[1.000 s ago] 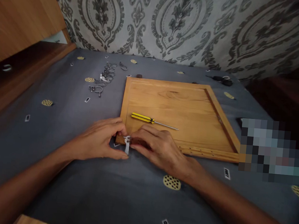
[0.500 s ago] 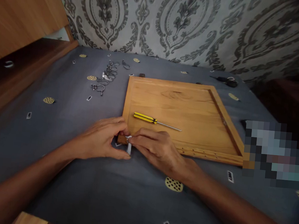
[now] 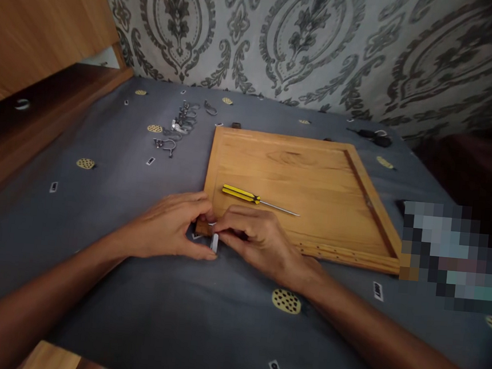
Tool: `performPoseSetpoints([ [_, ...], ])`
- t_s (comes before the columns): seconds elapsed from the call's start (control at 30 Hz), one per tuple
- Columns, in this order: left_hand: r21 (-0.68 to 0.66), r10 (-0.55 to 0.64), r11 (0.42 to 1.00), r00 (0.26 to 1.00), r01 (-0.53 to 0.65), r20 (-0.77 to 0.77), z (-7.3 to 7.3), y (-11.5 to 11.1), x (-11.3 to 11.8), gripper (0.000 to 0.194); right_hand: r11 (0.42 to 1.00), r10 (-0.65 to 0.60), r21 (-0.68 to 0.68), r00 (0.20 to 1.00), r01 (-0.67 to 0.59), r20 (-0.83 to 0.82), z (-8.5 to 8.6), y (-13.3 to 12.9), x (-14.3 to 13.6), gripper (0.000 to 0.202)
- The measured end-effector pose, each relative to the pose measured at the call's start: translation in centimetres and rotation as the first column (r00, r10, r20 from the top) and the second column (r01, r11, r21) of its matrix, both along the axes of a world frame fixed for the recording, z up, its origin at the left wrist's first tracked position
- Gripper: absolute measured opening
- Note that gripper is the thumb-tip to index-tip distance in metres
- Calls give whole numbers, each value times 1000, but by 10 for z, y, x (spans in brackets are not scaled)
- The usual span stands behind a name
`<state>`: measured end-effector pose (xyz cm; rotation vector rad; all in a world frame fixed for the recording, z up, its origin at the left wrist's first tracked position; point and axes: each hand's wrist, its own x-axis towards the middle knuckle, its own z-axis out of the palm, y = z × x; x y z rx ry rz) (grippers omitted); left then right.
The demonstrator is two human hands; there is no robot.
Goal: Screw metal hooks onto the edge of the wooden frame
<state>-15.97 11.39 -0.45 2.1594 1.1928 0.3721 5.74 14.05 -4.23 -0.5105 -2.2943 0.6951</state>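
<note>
At the near left corner of a shallow wooden panel with raised edges (image 3: 273,169), a small metal bracket (image 3: 214,244) sits against the rim. My left hand (image 3: 173,224) grips this bracket, thumb below it and fingers over the corner. From the other side my right hand (image 3: 262,240) pinches with thumb and fingertips at the bracket's top; whatever lies between those fingertips is hidden. A yellow and black screwdriver (image 3: 240,193) rests on the panel just beyond my right hand, its shaft pointing right.
Several metal brackets (image 3: 182,122) lie grouped on the grey patterned cloth (image 3: 110,207) at the back left. A dark object with a loop (image 3: 373,136) is at the back right. A wooden cabinet (image 3: 48,29) stands left. A blurred-out object (image 3: 447,248) lies right of the panel.
The fingers of my right hand have shifted slightly at the bracket, with the knuckles a little higher. My left hand keeps its grip. The whole view has moved slightly.
</note>
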Motion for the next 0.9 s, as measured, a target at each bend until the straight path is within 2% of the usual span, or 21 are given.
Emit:
performPoseSetpoints([
  [0.3, 31, -5, 1000, 1000, 5, -11, -1, 1, -1, 37, 993, -41, -115, 999, 41, 1, 1, -4, 0, 10],
  [0.47, 28, -3, 1000, 1000, 3, -6, -2, 1, -1, 36, 983, -54, -170, 997, 64, 62, 5, -2, 8, 16],
  [0.57, 6, 1, 1000, 1000, -1, 4, -1, 0, -1, 33, 976, -163, -123, 976, 182, 144, 15, 12, 18, 19],
  [0.7, -8, 6, 1000, 1000, -6, -2, 0, -1, -1, 32, 940, -334, 33, 889, 341, 313, 29, 37, 23, 15],
  [0.8, -2, 13, 1000, 1000, -13, -6, 1, -1, -1, 32, 921, -384, 107, 821, 375, 423, 29, 47, 20, 8],
  [0.9, -5, 13, 1000, 1000, -13, -11, 0, -1, -1, 33, 917, -392, 130, 797, 376, 459, 26, 48, 18, 5],
])
